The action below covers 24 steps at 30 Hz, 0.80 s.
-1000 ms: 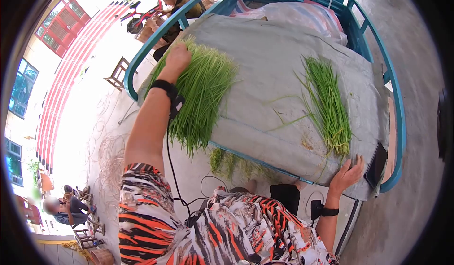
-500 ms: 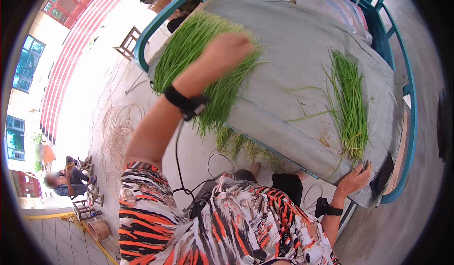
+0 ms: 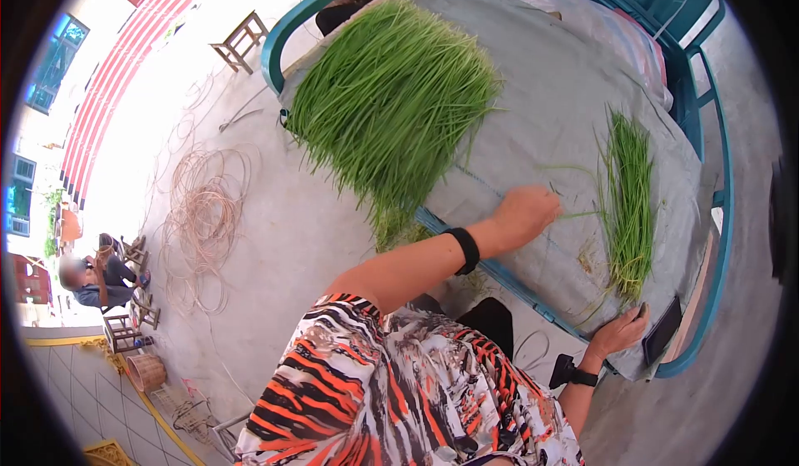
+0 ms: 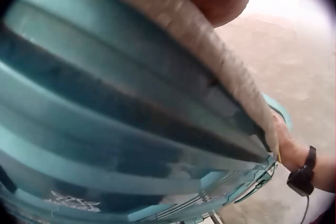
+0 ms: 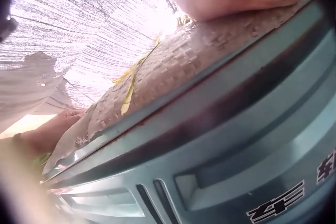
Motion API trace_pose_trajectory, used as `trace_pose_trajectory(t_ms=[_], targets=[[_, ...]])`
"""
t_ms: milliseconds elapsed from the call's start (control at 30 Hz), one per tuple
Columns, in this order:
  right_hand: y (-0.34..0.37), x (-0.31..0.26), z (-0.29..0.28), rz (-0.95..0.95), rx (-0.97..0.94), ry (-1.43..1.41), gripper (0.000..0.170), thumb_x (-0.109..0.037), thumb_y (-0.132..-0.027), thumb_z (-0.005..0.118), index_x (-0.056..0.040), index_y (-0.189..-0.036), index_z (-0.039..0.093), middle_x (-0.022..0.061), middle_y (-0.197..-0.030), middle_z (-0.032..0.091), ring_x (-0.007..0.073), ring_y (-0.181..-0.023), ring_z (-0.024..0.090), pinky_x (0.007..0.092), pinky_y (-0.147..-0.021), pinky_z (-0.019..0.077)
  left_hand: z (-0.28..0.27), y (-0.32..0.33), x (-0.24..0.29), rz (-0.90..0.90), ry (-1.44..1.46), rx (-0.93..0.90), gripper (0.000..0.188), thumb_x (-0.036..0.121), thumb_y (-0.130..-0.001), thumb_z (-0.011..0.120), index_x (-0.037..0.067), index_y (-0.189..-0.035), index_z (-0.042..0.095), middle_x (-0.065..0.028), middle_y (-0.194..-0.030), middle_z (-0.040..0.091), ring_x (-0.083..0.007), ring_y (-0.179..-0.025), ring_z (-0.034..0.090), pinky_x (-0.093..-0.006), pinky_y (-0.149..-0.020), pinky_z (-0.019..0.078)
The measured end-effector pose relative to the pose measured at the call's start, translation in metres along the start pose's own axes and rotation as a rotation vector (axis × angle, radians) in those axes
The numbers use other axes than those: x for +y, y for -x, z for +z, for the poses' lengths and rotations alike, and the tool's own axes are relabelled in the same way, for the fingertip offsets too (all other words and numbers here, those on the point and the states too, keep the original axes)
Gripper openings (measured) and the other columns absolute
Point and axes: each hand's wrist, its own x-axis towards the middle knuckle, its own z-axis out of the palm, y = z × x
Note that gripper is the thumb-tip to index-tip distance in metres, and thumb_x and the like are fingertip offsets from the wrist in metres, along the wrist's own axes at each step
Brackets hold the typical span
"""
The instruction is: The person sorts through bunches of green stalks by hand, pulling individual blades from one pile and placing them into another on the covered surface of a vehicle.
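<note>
Teal cart bed [image 3: 271,60]: is carrying everything green here, and is curving its rails round from eleven to four o'clock in the head view.
Grey sheet [image 3: 549,108]: is covering the near part of the bed, its woven weave showing in the right wrist view.
Striped sack [image 3: 607,37]: is lying inside the bed between one and two o'clock, its contents hidden.
Large heap of green stalks [image 3: 391,91]: is lying on the sheet at twelve o'clock, its tips hanging over the near edge.
Small bundle of green stalks [image 3: 630,208]: is lying on the sheet at three o'clock.
Left hand [image 3: 526,216]: is hovering or resting at three o'clock, between heap and bundle, beside a loose stalk [image 3: 581,214]; blur is hiding whether it is pinching that stalk.
Right hand [image 3: 622,331]: is resting on the sheet's edge at four o'clock, fingers loose, near the bundle's lower end and a dark flat object [image 3: 662,331]; the hands are lying apart.
Round basket [image 3: 147,372]: is standing on the floor at eight o'clock, its inside too small to read.
</note>
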Motion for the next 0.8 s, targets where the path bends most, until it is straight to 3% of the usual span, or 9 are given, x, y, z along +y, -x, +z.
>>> trace_pose_trajectory(t_ms=[100,200,233,333,467,533,733,800], targets=[[-0.001,-0.003,-0.005,-0.001,0.004,0.002,0.043,-0.032,-0.098,0.04,0.0005,-0.122,0.053,0.0179,-0.123,0.057,0.0351,-0.114,0.05,0.0432,-0.097,0.0343,-0.006,0.001,0.008,0.008,-0.033,-0.005,0.024,0.027,-0.09,0.055,0.008,-0.075,0.056,-0.0142,-0.072,0.057,-0.0349,-0.071,0.056,-0.046,-0.063,0.0441],[-0.001,0.003,-0.003,-0.048,0.014,0.006,0.04,-0.03,-0.097,0.042,0.0016,-0.12,0.054,0.0195,-0.12,0.058,0.0363,-0.111,0.052,0.0441,-0.095,0.0367,0.002,0.005,0.01,-0.138,-0.024,-0.052,0.025,0.029,-0.091,0.052,0.009,-0.077,0.057,-0.0136,-0.074,0.058,-0.0349,-0.072,0.057,-0.0456,-0.062,0.0444],[0.002,0.011,0.004,-0.094,0.064,0.035,0.039,-0.028,-0.097,0.044,0.0023,-0.118,0.055,0.0209,-0.117,0.059,0.037,-0.108,0.053,0.0448,-0.092,0.0384,0.002,0.005,0.012,-0.097,-0.044,-0.052,0.025,0.029,-0.091,0.051,0.008,-0.078,0.057,-0.0138,-0.073,0.058,-0.035,-0.072,0.058,-0.0455,-0.062,0.0452],[0.002,-0.002,0.0,0.034,0.016,0.049,0.039,-0.028,-0.096,0.045,-0.0001,-0.122,0.053,0.0187,-0.119,0.058,0.0357,-0.109,0.052,0.0445,-0.094,0.036,-0.012,0.001,0.011,0.08,-0.252,-0.111,0.024,0.026,-0.093,0.048,0.007,-0.084,0.058,-0.0138,-0.073,0.059,-0.0344,-0.073,0.059,-0.0444,-0.061,0.0464],[0.005,-0.004,-0.001,-0.004,0.045,0.022,0.04,-0.032,-0.096,0.043,-0.0021,-0.121,0.053,0.016,-0.122,0.056,0.034,-0.111,0.05,0.0442,-0.096,0.0337,-0.007,0.004,-0.001,0.029,-0.237,0.03,0.024,0.026,-0.095,0.045,0.009,-0.093,0.061,-0.0143,-0.072,0.059,-0.0361,-0.071,0.059,-0.0464,-0.061,0.046],[0.004,-0.009,-0.003,0.003,0.04,0.012,0.042,-0.035,-0.097,0.041,-0.0026,-0.121,0.053,0.0152,-0.124,0.055,0.0332,-0.112,0.049,0.044,-0.097,0.0329,-0.014,0.001,0.004,-0.288,0.045,-0.01,0.031,0.029,-0.097,0.042,0.006,-0.088,0.06,-0.0183,-0.073,0.059,-0.0376,-0.072,0.059,-0.0456,-0.061,0.0442],[0.005,-0.01,-0.006,0.015,0.022,-0.063,0.048,-0.042,-0.097,0.04,-0.0033,-0.121,0.052,0.0137,-0.125,0.054,0.0316,-0.114,0.048,0.0425,-0.097,0.0321,-0.012,0.001,-0.002,-0.425,0.289,0.058,0.05,0.042,-0.1,0.037,0.002,-0.074,0.052,-0.0149,-0.063,0.049,-0.03,-0.059,0.048,-0.0381,-0.058,0.0396],[0.005,-0.011,-0.01,0.036,0.025,-0.209,0.043,-0.037,-0.094,0.05,-0.003,-0.12,0.052,0.0123,-0.12,0.056,0.03,-0.113,0.048,0.0407,-0.096,0.0326,-0.012,0.0,-0.005,-0.407,0.313,0.07,0.051,0.043,-0.1,0.036,0.002,-0.074,0.05,-0.0128,-0.062,0.046,-0.0281,-0.058,0.045,-0.0375,-0.058,0.0388]])
